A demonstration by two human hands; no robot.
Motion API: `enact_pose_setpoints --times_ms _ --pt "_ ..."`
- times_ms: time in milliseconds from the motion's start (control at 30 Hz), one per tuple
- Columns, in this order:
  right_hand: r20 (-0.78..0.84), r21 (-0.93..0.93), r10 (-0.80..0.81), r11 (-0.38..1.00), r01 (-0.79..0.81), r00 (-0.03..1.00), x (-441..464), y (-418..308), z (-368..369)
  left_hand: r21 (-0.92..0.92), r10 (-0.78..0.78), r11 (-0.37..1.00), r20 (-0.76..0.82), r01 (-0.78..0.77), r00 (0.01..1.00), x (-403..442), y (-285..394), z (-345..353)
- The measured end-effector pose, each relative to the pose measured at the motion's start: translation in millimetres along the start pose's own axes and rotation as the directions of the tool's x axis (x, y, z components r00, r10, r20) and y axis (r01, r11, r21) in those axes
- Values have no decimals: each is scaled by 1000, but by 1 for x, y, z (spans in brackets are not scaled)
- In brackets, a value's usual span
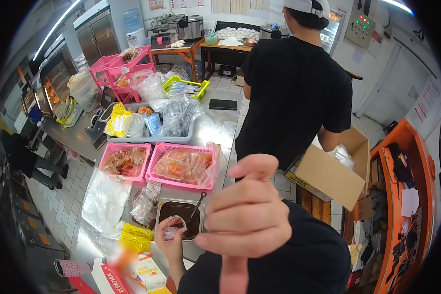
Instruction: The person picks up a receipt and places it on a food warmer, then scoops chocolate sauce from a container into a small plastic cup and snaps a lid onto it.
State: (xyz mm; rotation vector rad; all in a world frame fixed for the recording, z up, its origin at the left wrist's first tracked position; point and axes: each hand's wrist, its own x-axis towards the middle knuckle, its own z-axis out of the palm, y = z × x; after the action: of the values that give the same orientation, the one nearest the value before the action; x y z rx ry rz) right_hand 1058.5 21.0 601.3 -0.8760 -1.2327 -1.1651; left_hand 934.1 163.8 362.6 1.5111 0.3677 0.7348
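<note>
My right hand [250, 215] is raised close to the camera, with its fingers curled; whatever they may hold is hidden. Lower and to the left, my left hand [169, 245] is closed around a small clear plastic bag [171, 232] with an opened, rounded mouth. The bag's contents are not clear. Just behind that hand is a metal pan [193, 205] of dark brown sauce, a black-handled ladle [197, 208] resting in it. Clear plastic packets [145, 202] lie left of the pan, beside a yellow plastic gloves pack [137, 237].
Two pink baskets [154, 180] of bagged food stand beyond the pan. Behind them is a grey tub [186, 139] of packaging. A phone [223, 104] lies on the steel table. A co-worker [299, 93] in black stands ahead right, reaching into a cardboard box [328, 174]. Orange shelves [409, 137] stand right.
</note>
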Motion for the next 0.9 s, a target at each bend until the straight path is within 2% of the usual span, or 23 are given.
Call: enact_pose_setpoints --times_ms 67,100,133,167,233,300,333,467,533,567,633,667,700,767,800,867,900 --pt "-123 -16 -19 1000 17 992 7 -5 -4 -41 2 999 8 -1 1000 -1 2 12" --pt "-124 -19 -19 1000 17 992 11 -9 -10 -81 1 997 28 1 1000 -1 3 17" --pt "-107 -17 1 1000 -3 994 14 -14 -18 11 53 999 42 -53 998 -2 -3 19" --pt "-91 -17 29 999 -30 995 17 -19 -25 18 42 999 50 -43 998 -4 -3 24" --pt "-89 -32 61 997 -64 994 20 -15 -34 -31 40 999 73 -38 997 -7 5 36" --pt "-44 -20 -148 989 147 988 23 1 -40 -41 13 999 84 -10 996 -10 7 46" --pt "-54 -21 -145 989 144 988 21 0 -43 -28 5 1000 95 -2 995 -12 8 50" --pt "-251 -8 -58 998 58 966 15 -5 -61 -34 0 999 93 3 996 -17 10 65" --pt "100 102 23 994 -33 995 11 4 -86 -80 5 997 73 1 997 -21 12 67" --pt "80 99 34 994 -42 996 3 10 -86 -57 2 998 78 2 997 -23 12 68" --pt "206 193 182 956 -222 961 -25 23 -79 -117 108 987 -54 -113 993 -26 12 65" --pt "320 193 203 942 -273 925 -44 22 -74 -10 48 999 -77 -48 996 -29 18 58" --pt "433 188 211 930 -316 876 -63 19 -69 8 67 998 -74 -67 995 -29 27 58" --pt "698 145 227 884 -444 679 -98 5 -62 -10 117 993 -199 -121 973 -32 42 65" --pt "699 159 212 885 -437 683 -109 7 -60 67 192 981 -183 -183 964 -31 37 60" --pt "774 139 227 850 -508 591 -123 7 -61 85 183 982 -214 -168 960 -30 33 55" --pt "784 151 215 844 -515 583 -121 8 -63 98 167 984 -232 -148 958 -33 35 57"
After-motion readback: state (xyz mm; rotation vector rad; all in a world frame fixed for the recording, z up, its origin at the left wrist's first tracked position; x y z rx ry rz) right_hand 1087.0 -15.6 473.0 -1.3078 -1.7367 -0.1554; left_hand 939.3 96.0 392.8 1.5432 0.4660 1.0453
